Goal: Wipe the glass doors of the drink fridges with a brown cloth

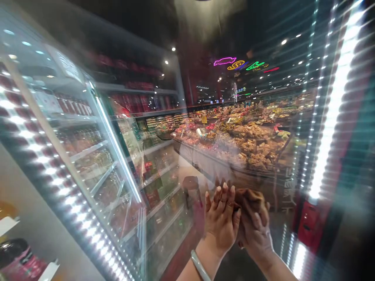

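My left hand (222, 222) lies flat against the glass (211, 168), fingers apart and pointing up, with a pale bangle (200, 265) on the wrist. Beside it, to the right, my right hand (255, 230) holds a crumpled brown cloth (252, 197) against the same glass. The two hands are close together, the left thumb near the cloth. Faint reflections of the hands and of a figure in light clothing show in the glass.
A bright light strip (334, 105) runs down the right side above a red fitting (310, 222). Lit shelves with bottles (73, 105) stand at left. A dark-capped bottle (17, 257) sits at lower left. Heaped goods (258, 144) show in the glass.
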{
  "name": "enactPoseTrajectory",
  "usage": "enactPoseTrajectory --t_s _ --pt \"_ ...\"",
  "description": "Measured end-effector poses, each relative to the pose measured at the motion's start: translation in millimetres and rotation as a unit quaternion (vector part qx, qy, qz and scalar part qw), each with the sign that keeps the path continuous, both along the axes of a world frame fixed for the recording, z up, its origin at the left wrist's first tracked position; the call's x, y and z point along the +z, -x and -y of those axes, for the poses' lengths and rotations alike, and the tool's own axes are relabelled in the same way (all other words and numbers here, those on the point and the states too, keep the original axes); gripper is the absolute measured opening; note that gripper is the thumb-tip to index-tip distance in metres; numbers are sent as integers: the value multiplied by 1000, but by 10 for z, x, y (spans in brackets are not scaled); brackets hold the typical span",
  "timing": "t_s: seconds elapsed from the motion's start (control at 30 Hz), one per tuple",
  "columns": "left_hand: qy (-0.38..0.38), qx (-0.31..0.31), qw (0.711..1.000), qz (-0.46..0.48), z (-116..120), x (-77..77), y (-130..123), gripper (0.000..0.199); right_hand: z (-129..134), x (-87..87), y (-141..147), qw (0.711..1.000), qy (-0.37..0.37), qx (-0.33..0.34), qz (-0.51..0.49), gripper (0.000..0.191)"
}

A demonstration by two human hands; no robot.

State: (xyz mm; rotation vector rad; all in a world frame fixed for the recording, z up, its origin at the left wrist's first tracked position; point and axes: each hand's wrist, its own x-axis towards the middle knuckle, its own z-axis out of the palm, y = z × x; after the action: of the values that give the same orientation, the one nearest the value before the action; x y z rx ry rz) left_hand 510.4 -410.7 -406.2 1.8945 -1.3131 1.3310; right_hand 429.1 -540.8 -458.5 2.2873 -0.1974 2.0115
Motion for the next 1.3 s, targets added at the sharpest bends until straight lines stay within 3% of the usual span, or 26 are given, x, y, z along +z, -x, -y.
enactPoseTrajectory --t_s 0.07,0.13,0.2,0.27,0.33,0.47,0.53,0.6,0.67,0.73,0.8,0.83,0.9,1.0,1.07,1.17,1.3 --pt "24 -1 1000 5 5 45 -6 62 -39 151 -51 998 32 38 -33 48" --pt "48 3 999 6 29 180 -16 63 46 483 -33 996 74 45 -36 44" --pt "50 14 999 5 67 353 -16 63 224 832 49 995 91 21 -18 47" --pt "38 35 999 0 104 477 4 62 403 1009 156 998 63 -12 -13 58" --pt "26 50 998 2 126 489 40 63 498 925 228 999 28 -38 2 64" --pt "6 34 999 27 123 285 74 61 347 414 109 999 38 -11 18 57" --pt "23 22 999 35 110 253 31 58 196 388 -29 998 59 23 7 50" --pt "60 15 997 37 93 372 -48 55 102 646 -134 996 79 42 1 43" --pt "89 10 995 32 70 624 -139 52 108 1080 -167 992 121 42 -17 37" --pt "85 12 996 20 40 908 -213 52 191 1484 -134 989 146 10 -8 43" --pt "64 23 998 9 4 1099 -251 57 280 1678 -73 991 131 -20 17 51" --pt "54 28 998 5 -12 1134 -256 61 302 1674 -46 992 115 -32 31 52" --pt "41 30 999 1 -36 1081 -241 66 273 1492 -30 994 79 -50 52 51" --pt "52 12 999 -2 -59 847 -209 66 49 1083 -133 995 61 -50 54 46" --pt "53 -4 999 -9 -109 741 -221 64 -146 965 -255 995 73 -29 54 41" --pt "44 -2 999 -29 -287 795 -338 65 -310 1176 -389 993 114 -4 39 39" --pt "69 24 997 -23 -626 1028 -603 72 -181 1612 -357 994 99 -34 24 51"
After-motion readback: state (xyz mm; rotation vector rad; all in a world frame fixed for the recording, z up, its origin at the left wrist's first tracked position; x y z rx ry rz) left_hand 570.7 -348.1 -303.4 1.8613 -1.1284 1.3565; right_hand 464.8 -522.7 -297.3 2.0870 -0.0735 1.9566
